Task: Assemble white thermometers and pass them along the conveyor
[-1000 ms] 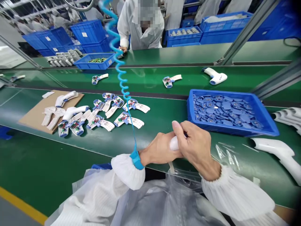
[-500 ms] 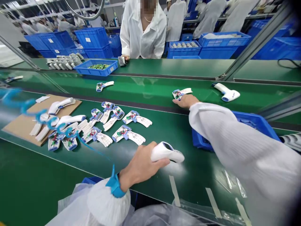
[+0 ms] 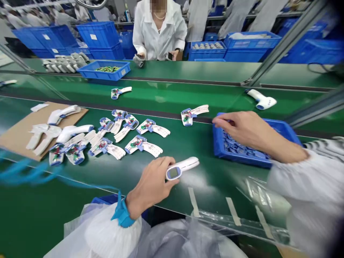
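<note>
My left hand (image 3: 152, 186) is wrapped round a white infrared thermometer (image 3: 188, 165); its small display faces up and its handle points right. A blue wrist strap (image 3: 123, 211) circles that wrist. My right hand (image 3: 242, 129), fingers stretched out and apart with nothing visible in them, hovers over the near-left part of a blue bin (image 3: 219, 150) of small blue parts (image 3: 244, 150). Left of that hand, an opened thermometer half (image 3: 192, 114) with wiring lies across the bench's far edge. Several more opened halves (image 3: 143, 145) lie on the green bench left of my left hand.
White shells lie on a cardboard sheet (image 3: 16, 132) at left. A closed thermometer (image 3: 262, 99) and an opened half (image 3: 119, 92) rest on the green belt (image 3: 158, 96). Across it a co-worker (image 3: 159, 32) holds items beside a blue tray (image 3: 107, 71). A metal post (image 3: 285, 43) slants at right.
My right hand has let go of the opened half, now nearer at the bench edge, and moved right over the blue bin. My left hand has turned the thermometer so its display shows.
</note>
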`<state>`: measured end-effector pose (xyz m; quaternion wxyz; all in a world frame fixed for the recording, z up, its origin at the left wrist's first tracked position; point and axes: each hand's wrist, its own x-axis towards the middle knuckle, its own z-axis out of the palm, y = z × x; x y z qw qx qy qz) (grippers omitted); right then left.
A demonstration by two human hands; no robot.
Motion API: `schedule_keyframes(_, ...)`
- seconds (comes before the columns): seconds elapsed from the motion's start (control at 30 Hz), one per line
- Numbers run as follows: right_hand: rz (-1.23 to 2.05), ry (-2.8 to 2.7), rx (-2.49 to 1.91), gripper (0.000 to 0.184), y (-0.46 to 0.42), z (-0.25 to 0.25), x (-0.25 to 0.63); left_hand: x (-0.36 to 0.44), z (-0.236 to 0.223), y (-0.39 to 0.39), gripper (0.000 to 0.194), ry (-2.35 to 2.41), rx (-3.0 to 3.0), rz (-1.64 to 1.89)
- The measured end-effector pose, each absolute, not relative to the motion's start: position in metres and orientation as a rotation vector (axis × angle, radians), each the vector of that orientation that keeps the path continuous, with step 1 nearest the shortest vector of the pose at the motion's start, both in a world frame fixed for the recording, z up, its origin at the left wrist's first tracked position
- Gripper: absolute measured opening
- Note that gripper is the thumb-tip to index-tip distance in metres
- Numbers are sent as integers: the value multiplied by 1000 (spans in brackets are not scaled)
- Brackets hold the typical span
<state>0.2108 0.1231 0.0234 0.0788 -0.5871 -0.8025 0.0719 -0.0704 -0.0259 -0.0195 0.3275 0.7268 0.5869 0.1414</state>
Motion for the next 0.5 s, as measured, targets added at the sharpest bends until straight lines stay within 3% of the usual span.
schedule_keyframes(0.13,178,-2382,-1825,19,94,11,280,-66,-22,-29,23,1558,2150,247)
schedule_keyframes(0.23,172,-2384,-1857,29,96,-9,294,-61,-17,-11,23,1667,1903,422)
schedule_keyframes(0.37,162,-2425,-1890,26,110,-28,283,-44,0,59,43,1620,1422,749)
schedule_keyframes(0.5,158,-2443,-1960,23,117,-33,275,-2,20,154,51,1882,1592,501)
